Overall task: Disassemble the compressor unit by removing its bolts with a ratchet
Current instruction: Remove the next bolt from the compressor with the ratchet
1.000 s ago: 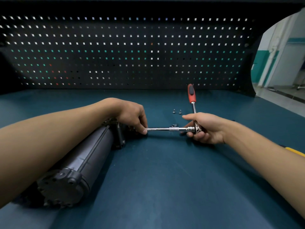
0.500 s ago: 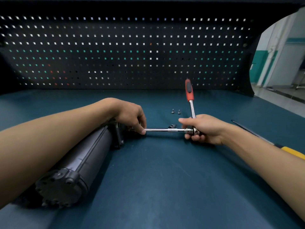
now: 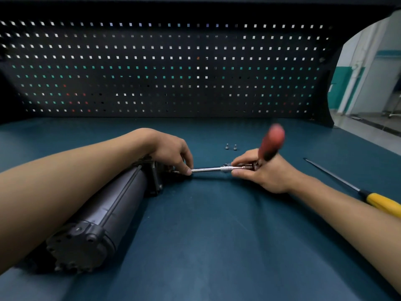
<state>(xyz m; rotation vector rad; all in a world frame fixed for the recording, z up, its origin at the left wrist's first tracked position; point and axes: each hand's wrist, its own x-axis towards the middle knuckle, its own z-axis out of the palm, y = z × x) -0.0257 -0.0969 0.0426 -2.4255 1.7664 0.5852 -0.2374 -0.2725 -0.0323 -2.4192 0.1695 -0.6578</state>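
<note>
On the desk [image 3: 217, 235], the left grip [image 3: 171, 149] pinches the extension bar [image 3: 206, 169] at the compressor unit [image 3: 112, 205]; the right grip [image 3: 267, 172] holds the ratchet [image 3: 272, 140] head, its red handle blurred.

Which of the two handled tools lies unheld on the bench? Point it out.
The yellow-handled screwdriver at the far right; the red-handled ratchet is in the right hand.
</note>
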